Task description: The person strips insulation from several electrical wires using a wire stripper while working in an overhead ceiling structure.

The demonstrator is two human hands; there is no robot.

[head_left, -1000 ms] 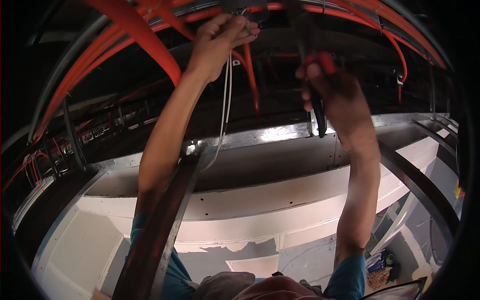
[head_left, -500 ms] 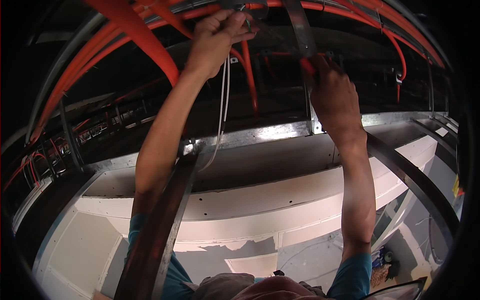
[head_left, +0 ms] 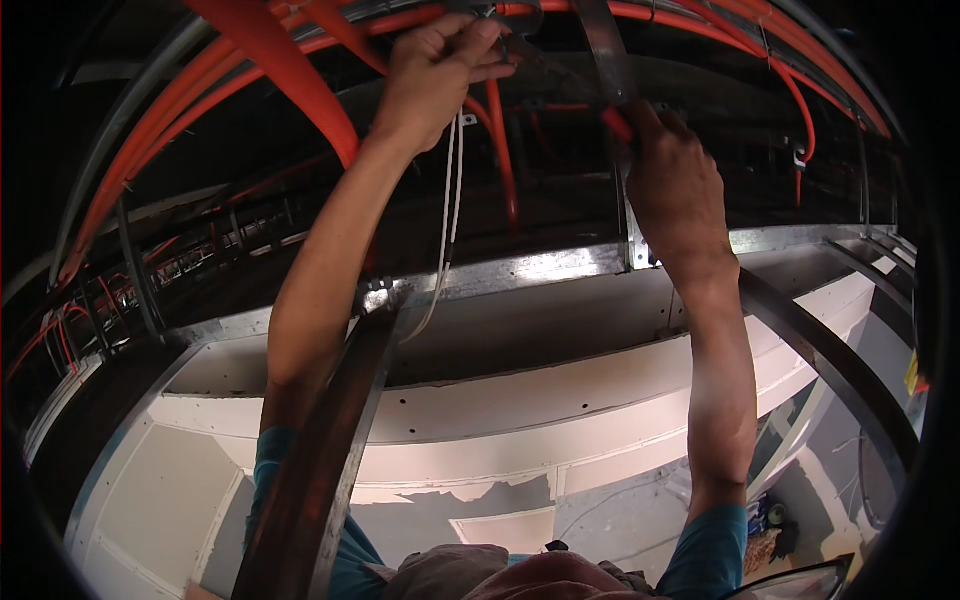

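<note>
High up among the orange conduits, my left hand (head_left: 435, 75) is closed, its thumb and fingers pinching the ends of thin wires (head_left: 489, 12). Two white cables (head_left: 450, 190) hang below that hand and curve down behind a metal stud. My right hand (head_left: 678, 190) is closed around a red-handled tool (head_left: 618, 125). A dark, slim part of the tool seems to point up and left toward the pinched wires; its tip is lost in shadow, so I cannot tell its kind.
Thick orange conduits (head_left: 285, 85) cross overhead. A metal stud (head_left: 335, 440) rises beside my left forearm, and another beam (head_left: 820, 345) slants at the right. A galvanised rail (head_left: 540, 268) runs across behind my arms. White board panels (head_left: 500, 405) lie below.
My right hand and the tool have shifted slightly right and down. My left hand keeps its pinch on the wires, almost in the same place.
</note>
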